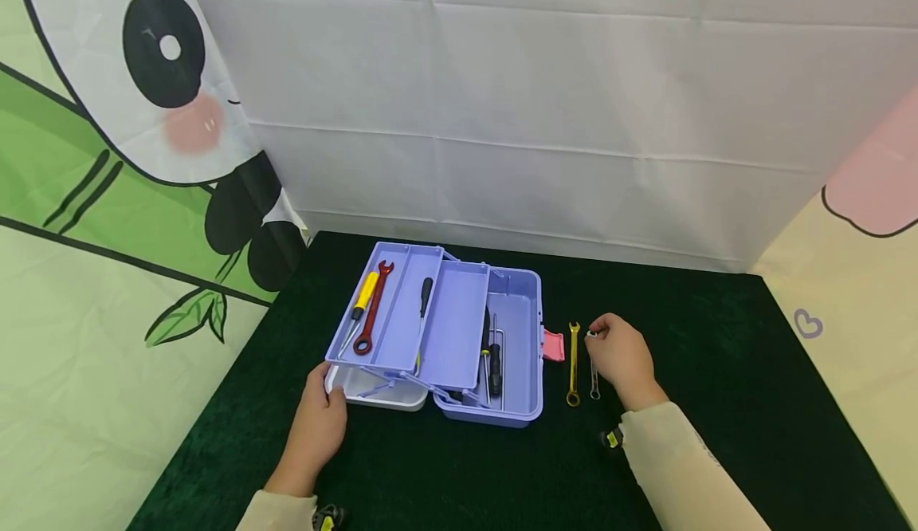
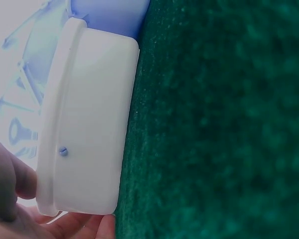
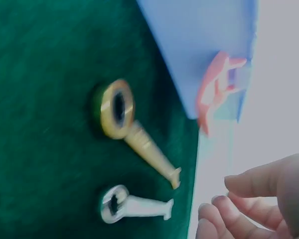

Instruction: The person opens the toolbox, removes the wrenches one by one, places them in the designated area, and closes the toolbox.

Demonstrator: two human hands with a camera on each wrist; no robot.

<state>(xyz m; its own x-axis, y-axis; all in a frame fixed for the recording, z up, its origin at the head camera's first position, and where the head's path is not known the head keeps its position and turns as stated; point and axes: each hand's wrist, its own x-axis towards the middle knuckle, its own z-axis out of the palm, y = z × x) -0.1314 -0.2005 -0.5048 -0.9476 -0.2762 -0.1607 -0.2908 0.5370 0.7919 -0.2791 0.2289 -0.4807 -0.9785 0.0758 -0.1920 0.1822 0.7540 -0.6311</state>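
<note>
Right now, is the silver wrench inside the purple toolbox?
No, the silver wrench is outside it, beside the gold wrench on the green cloth.

We wear a plain cream left sleeve (image 1: 276, 513) and a matching right sleeve (image 1: 681, 459). A small black gadget (image 1: 333, 512) with a yellow patch (image 1: 327, 524) sits by our left cuff, and a similar gadget (image 1: 606, 441) sits by our right cuff.

You are facing a creased white backdrop (image 1: 502, 92); a cartoon face (image 1: 129, 116) is standing out at left, a pink print (image 1: 878, 180) at right, and a dark green surface (image 1: 445, 475) is stretching below.
</note>
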